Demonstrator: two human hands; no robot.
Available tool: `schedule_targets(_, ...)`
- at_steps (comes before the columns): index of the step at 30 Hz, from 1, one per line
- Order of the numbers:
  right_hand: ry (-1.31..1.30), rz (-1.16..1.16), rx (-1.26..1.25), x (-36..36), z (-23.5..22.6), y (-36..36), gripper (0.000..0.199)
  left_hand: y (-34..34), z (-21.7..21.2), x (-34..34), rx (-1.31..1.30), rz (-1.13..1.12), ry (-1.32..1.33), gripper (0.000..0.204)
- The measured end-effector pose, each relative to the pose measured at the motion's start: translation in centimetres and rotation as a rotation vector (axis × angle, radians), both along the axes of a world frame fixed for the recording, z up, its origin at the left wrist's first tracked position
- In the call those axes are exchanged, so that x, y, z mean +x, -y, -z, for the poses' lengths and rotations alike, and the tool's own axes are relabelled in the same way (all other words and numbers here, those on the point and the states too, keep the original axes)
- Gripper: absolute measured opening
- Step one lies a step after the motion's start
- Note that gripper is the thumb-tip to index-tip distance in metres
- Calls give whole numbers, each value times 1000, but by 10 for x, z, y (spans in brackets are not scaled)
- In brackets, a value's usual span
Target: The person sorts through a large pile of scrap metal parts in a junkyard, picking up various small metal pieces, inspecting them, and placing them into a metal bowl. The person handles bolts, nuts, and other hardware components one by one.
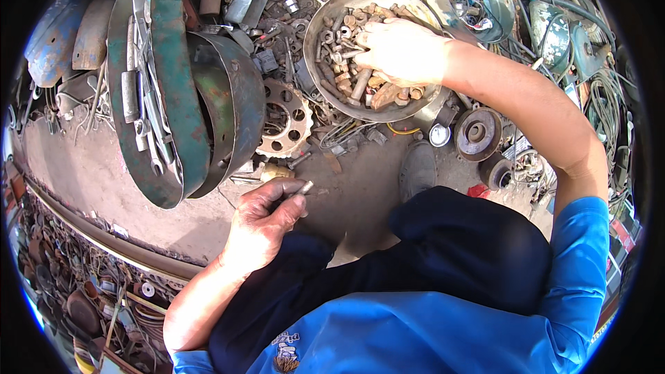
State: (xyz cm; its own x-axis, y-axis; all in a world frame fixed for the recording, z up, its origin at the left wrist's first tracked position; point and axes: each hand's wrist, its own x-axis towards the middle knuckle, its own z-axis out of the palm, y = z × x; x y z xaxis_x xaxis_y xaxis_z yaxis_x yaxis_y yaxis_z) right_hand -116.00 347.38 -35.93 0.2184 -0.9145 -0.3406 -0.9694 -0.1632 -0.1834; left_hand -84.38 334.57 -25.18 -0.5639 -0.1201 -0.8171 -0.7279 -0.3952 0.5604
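My left hand point(267, 218) is closed over my left knee, pinching a small bolt point(305, 188) between thumb and fingers. Ahead, a round metal pan point(320, 90) holds a heap of rusty bolts and nuts point(344, 73). My right hand point(402, 52) reaches over its right side, palm down, fingers parted against the heap. Strong sunlight washes out the back of this hand, and I see nothing gripped in it. Just beyond the left hand lies a toothed metal disc point(294, 121) with round holes.
Left of the pan stands a green oval metal container point(173, 76) with several wrenches point(149, 97) inside. A pale round tin point(495, 24) of small parts sits at far right, above a rusty pulley-like wheel point(478, 133). Coiled wires point(603, 114) and scrap lie around. My shoe point(418, 170) rests below the pan.
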Motion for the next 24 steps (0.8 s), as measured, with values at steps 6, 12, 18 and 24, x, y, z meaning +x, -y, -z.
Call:
schedule_targets(6,-285,87,157,16,-21,0,15,-2,2,5,-2,30,-13,25)
schedule_targets(12,108,-11,-132,37,7,17,29,-9,-1,-7,5,63,-20,25)
schedule_targets(18,-189,-5,-106,3,6,0,24,-7,-4,6,2,24,-76,24)
schedule_targets(24,-332,63,-170,0,2,-11,23,-7,2,14,-16,70,9,24)
